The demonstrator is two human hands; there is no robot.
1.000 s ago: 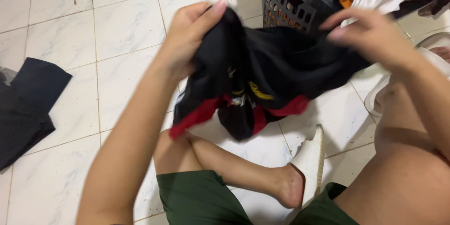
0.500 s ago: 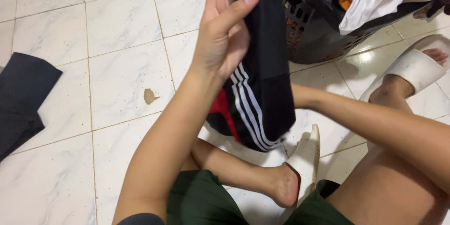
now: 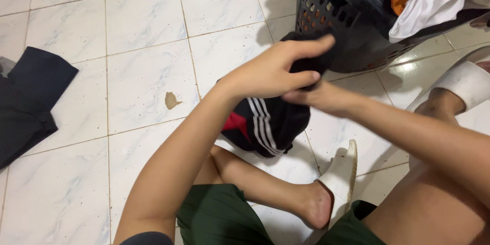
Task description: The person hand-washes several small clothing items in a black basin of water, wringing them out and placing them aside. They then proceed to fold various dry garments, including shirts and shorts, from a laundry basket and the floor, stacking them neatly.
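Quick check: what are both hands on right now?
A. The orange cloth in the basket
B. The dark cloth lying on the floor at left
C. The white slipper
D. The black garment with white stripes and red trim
D: left hand and right hand both grip the black garment above the floor tiles.

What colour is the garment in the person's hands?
Black garment with white stripes and red, seen from the head view.

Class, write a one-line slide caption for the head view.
Both hands, left hand and right hand, grip a black garment beside a laundry basket.

Bare forearms, dark green shorts, white slide sandals on both feet.
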